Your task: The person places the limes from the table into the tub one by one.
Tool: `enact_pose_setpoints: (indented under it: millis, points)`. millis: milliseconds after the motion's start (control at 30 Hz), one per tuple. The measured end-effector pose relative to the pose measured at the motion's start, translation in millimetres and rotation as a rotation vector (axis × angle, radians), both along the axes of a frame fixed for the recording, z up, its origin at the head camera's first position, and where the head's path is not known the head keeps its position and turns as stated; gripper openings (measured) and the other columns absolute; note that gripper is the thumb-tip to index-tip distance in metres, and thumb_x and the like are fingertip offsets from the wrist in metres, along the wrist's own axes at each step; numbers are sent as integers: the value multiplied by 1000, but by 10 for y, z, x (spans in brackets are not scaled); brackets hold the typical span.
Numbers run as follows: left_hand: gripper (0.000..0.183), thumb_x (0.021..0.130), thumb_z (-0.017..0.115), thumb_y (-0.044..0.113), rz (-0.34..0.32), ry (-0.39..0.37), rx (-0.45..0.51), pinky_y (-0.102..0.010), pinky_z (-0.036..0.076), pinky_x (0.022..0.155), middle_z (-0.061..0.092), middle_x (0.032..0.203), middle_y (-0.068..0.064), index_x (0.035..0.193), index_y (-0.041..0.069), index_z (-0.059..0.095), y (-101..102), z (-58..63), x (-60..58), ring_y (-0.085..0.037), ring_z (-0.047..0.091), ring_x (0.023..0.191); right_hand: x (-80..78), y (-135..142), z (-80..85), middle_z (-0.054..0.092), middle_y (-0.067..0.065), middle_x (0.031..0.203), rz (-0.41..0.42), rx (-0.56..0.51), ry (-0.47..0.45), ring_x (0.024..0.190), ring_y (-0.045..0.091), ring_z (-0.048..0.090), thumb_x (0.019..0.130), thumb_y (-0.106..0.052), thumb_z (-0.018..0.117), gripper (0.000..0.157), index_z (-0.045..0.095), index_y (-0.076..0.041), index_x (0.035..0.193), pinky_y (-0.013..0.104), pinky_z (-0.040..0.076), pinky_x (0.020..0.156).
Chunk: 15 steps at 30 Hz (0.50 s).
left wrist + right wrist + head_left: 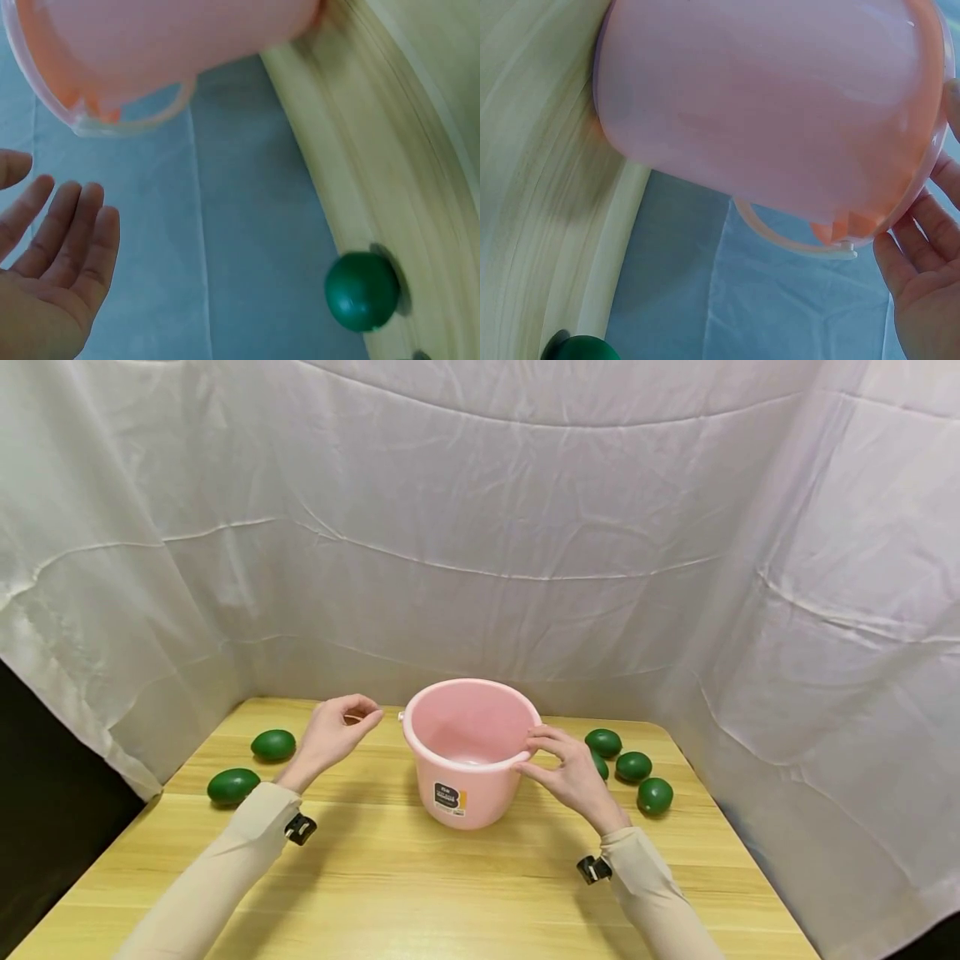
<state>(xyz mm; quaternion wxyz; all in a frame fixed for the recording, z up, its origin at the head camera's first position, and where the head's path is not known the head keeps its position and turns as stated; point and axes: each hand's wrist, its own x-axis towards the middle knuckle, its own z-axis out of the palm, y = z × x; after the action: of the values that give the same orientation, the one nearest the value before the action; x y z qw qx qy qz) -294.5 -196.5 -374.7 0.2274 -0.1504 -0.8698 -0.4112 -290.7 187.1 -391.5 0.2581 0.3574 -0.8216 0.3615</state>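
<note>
A pink plastic bucket (465,793) stands upright on the wooden table, with a label on its front. Its pale handle (161,118) hangs down at the back in the left wrist view. My right hand (570,772) grips the bucket's rim at the right side, thumb toward the front and fingertips at the edge. To the left of the bucket, my left hand (333,731) hovers apart from it, fingers loosely bent and holding nothing. Inside, the visible part of the bucket shows only its pink wall and bottom.
Two smooth, dark green egg-shaped fruits (233,786) lie on the table (420,893) at left, near the left forearm. Several similar green fruits (633,766) lie to the right, beyond the right hand. A pale curtain (480,527) hangs behind the table and along both sides.
</note>
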Motion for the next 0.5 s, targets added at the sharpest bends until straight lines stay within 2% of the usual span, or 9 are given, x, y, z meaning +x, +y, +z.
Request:
enact_pose_setpoints:
  millis: [100,300,500]
  points:
    - [17,95,66,28,-2,-16,-59,-37,57,76,73,93,-4,97,12,73,-81,-43,-2,-18,68,83,0,1,-1,68,1,116,3,1,0,113,23,63,76,-21,85,25,76,-12,97,44,51,97]
    - [17,96,65,27,1,-109,-150,-32,54,69,72,91,-4,99,12,71,-287,-130,-8,-17,66,81,-11,4,-8,68,2,116,5,12,15,113,24,63,77,-22,84,23,76,-13,97,45,51,97]
    - [17,96,63,24,-53,-191,-206,-43,55,80,72,96,-5,102,10,71,-461,-222,-18,-23,68,92,-8,10,-11,68,2,116,3,8,21,113,24,63,77,-21,85,24,76,-12,97,45,51,97]
